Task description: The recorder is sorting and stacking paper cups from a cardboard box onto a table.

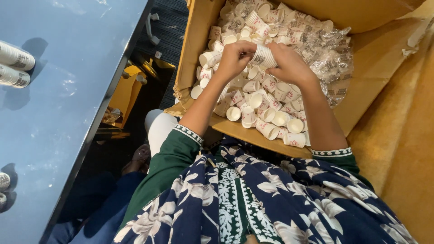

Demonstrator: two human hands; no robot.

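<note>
Your sleeves [181, 153] sit nearest, just short of the box [192, 49]. Inside the box, loose paper cups [266, 115]. Above those, your left hand [233, 58] and right hand [289, 65] both grip one cup stack [263, 56], fingers closed. At the box's far end, plastic wrap [325, 54].

Both hands, left hand [233, 56] and right hand [289, 63], grip a cup stack [263, 56] (small white paper ones) over the cardboard box [375, 68].
</note>
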